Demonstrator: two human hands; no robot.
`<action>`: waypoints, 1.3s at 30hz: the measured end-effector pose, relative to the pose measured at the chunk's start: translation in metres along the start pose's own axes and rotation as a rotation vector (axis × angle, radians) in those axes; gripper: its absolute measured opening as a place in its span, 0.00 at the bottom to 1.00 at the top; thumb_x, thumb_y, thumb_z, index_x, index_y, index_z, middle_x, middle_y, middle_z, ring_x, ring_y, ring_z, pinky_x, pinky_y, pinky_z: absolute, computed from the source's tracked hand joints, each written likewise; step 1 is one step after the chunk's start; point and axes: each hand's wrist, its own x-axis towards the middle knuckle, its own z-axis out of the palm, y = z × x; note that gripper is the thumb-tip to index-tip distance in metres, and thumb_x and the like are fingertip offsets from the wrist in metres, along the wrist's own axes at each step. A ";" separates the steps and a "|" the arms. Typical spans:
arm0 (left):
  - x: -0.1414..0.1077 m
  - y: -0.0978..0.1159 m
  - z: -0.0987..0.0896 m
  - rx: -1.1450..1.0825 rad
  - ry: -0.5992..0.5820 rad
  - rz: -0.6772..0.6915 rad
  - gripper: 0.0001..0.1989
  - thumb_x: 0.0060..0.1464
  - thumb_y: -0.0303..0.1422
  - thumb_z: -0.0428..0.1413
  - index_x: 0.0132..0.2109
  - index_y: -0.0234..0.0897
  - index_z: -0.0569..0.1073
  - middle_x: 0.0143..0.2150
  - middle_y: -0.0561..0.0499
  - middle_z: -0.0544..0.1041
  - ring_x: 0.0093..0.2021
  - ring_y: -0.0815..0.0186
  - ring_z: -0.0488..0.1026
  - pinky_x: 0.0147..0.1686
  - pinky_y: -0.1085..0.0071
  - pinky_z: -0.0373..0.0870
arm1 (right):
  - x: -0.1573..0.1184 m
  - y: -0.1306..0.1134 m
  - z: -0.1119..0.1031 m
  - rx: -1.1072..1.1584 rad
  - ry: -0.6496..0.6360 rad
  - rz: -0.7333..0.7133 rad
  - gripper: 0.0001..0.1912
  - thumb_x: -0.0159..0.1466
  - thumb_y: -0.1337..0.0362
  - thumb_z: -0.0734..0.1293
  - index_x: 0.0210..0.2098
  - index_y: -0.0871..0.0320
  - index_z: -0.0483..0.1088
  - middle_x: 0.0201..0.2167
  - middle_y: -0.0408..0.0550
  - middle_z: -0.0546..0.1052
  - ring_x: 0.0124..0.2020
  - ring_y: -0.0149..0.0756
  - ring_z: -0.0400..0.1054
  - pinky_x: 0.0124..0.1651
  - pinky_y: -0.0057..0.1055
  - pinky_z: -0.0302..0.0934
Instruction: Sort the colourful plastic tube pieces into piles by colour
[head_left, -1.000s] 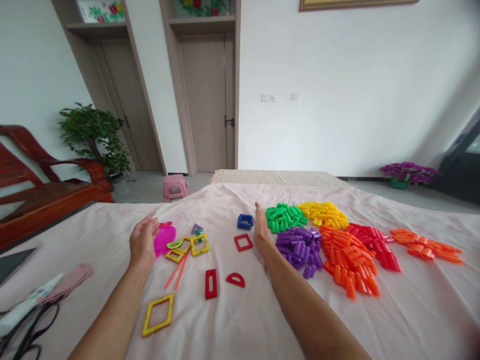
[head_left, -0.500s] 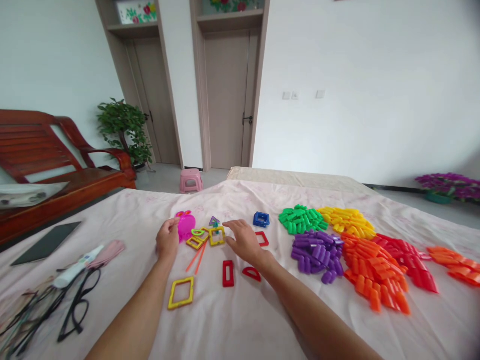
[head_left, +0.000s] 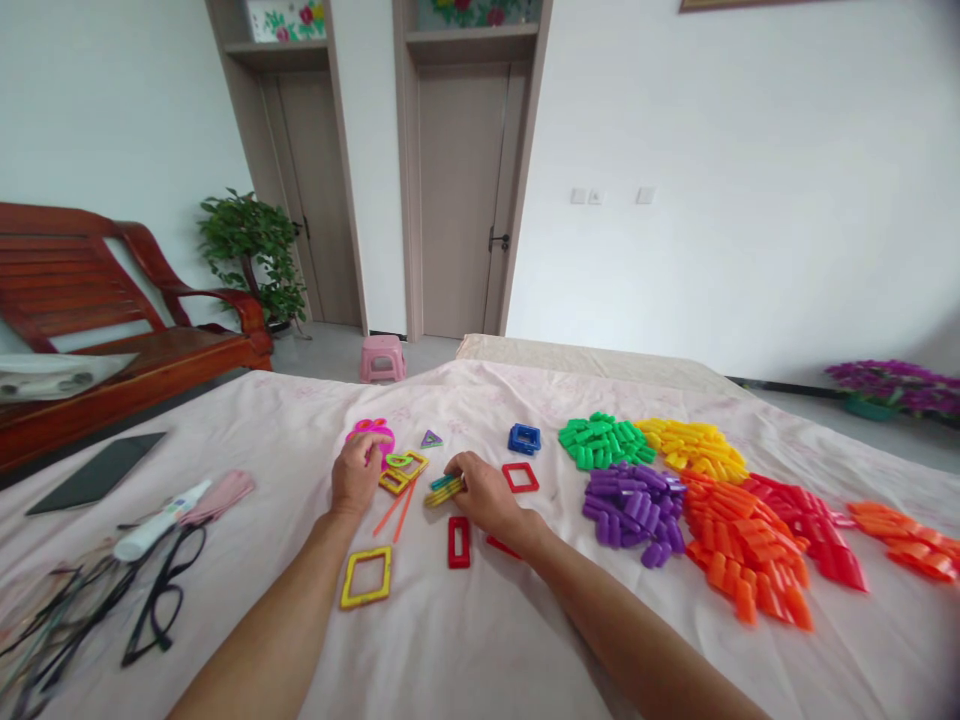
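Observation:
My right hand (head_left: 486, 492) is closed on a small stack of magnetic tiles (head_left: 444, 490), yellow with teal at the top, held low over the cloth. My left hand (head_left: 356, 472) has its fingers apart, reaching over the front of a pink plastic piece (head_left: 382, 437) with red-orange rounds; it holds nothing I can see. Right beside it lie yellow frame tiles (head_left: 393, 482) with a lime half-round on them. Two orange sticks (head_left: 403, 512) rest below these. A purple triangle tile (head_left: 431, 439) sits farther back. Near my right hand are a red square frame (head_left: 534, 478) and a red rectangular tile (head_left: 451, 543).
Blue square tiles (head_left: 524, 438) lie behind the red frame. To the right are piles of green (head_left: 600, 442), yellow (head_left: 697, 446), purple (head_left: 634, 508) and orange (head_left: 750, 540) pieces. A yellow frame (head_left: 366, 602) lies in front; eyeglasses (head_left: 166, 600) and a white tube (head_left: 154, 530) are left.
My right hand has come down and closed on the yellow and teal tiles, lifting them from beside the triangle. My left hand has shifted right, over the pink piece.

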 end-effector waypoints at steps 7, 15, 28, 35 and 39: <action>-0.006 0.019 -0.002 0.158 -0.253 0.149 0.10 0.57 0.33 0.53 0.42 0.40 0.78 0.43 0.47 0.81 0.46 0.59 0.75 0.51 0.63 0.68 | -0.011 0.015 0.003 0.132 0.020 -0.011 0.23 0.54 0.80 0.61 0.45 0.56 0.74 0.42 0.47 0.79 0.42 0.35 0.72 0.45 0.28 0.63; -0.005 0.055 -0.005 0.436 -0.487 0.070 0.12 0.46 0.41 0.63 0.37 0.41 0.80 0.38 0.42 0.80 0.45 0.50 0.72 0.46 0.60 0.63 | -0.015 0.027 0.003 0.161 0.046 -0.027 0.23 0.56 0.80 0.58 0.44 0.58 0.76 0.42 0.49 0.80 0.44 0.36 0.73 0.50 0.30 0.64; 0.023 0.062 -0.015 -0.123 -0.462 -0.313 0.24 0.60 0.48 0.45 0.43 0.36 0.79 0.34 0.45 0.82 0.32 0.61 0.76 0.29 0.68 0.65 | -0.018 0.028 0.002 0.239 0.237 0.095 0.17 0.60 0.75 0.60 0.43 0.56 0.76 0.43 0.49 0.80 0.46 0.39 0.73 0.52 0.35 0.65; 0.002 0.087 0.007 -0.532 -0.588 -0.511 0.28 0.54 0.53 0.55 0.47 0.32 0.78 0.34 0.45 0.82 0.31 0.62 0.77 0.29 0.70 0.65 | -0.013 0.014 -0.006 0.768 0.268 0.266 0.23 0.67 0.50 0.61 0.54 0.57 0.71 0.46 0.52 0.79 0.41 0.39 0.75 0.37 0.32 0.68; -0.006 0.099 0.019 -0.569 -0.655 -0.441 0.27 0.56 0.53 0.55 0.47 0.33 0.78 0.33 0.45 0.82 0.29 0.64 0.76 0.27 0.71 0.63 | -0.008 0.005 -0.011 0.939 0.241 0.317 0.23 0.59 0.50 0.68 0.48 0.58 0.73 0.36 0.48 0.79 0.35 0.37 0.75 0.30 0.28 0.64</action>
